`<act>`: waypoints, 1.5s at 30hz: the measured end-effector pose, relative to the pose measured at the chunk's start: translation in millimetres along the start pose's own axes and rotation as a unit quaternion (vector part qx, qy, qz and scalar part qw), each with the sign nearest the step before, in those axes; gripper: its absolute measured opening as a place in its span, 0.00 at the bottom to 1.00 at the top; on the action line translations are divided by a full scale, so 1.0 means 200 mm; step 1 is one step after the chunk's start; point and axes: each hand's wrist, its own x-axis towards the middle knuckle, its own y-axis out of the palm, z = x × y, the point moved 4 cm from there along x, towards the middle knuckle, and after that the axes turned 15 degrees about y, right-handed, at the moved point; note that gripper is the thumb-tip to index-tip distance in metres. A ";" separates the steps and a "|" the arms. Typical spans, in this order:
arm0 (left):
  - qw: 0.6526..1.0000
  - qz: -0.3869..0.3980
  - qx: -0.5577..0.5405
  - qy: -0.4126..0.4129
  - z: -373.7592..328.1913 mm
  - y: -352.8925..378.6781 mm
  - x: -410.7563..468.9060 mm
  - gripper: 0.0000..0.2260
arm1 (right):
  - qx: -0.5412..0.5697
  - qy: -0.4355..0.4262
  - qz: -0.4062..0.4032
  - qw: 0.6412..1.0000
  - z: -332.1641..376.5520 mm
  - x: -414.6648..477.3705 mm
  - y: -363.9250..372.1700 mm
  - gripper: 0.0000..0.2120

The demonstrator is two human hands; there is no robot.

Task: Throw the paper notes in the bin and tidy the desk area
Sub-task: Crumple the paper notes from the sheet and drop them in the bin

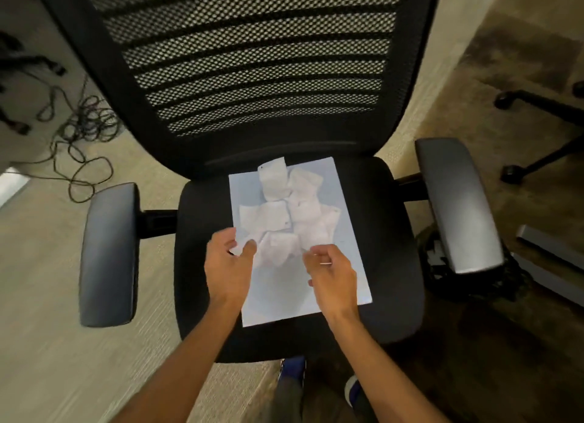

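Observation:
A large white sheet (347, 264) lies on the black seat of an office chair (388, 248). Several small crumpled white paper notes (284, 214) are piled on its upper half. My left hand (229, 264) pinches the edge of a note at the pile's lower left, thumb and fingers curled on the paper. My right hand (331, 274) hovers over the sheet at the pile's lower right, its fingers bent inward; whether they grip a note is hidden by the back of the hand.
The mesh backrest (252, 59) rises behind the seat, with armrests left (109, 255) and right (458, 201). Tangled cables (82, 131) lie on the floor at left. A black mesh bin (442, 264) stands under the right armrest. Another chair's base (537, 131) is far right.

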 end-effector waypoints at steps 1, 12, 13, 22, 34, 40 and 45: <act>0.999 -0.005 0.034 0.004 0.02 -0.01 0.04 0.21 | -0.023 -0.004 -0.006 1.000 0.00 0.01 0.05 0.12; 0.990 0.034 0.131 -0.031 0.11 0.08 0.11 0.33 | -0.267 -0.040 -0.103 0.957 0.01 0.14 0.35 0.37; 0.991 0.034 0.123 -0.033 0.11 0.08 0.12 0.33 | -0.273 -0.040 -0.109 0.955 0.01 0.15 0.36 0.37; 0.991 0.091 -0.025 -0.092 0.14 0.15 0.19 0.16 | -0.232 -0.027 -0.063 0.970 0.05 0.20 0.43 0.25; 0.974 0.101 -0.158 -0.127 0.15 0.11 0.04 0.08 | 0.050 0.036 0.086 0.994 -0.04 0.09 0.38 0.14; 0.973 0.118 -0.175 -0.098 0.06 0.07 -0.13 0.09 | 0.119 0.052 0.101 0.986 -0.10 -0.06 0.23 0.14; 0.972 0.160 -0.159 -0.066 -0.07 0.12 -0.29 0.10 | 0.163 0.047 0.088 0.982 -0.15 -0.19 0.00 0.10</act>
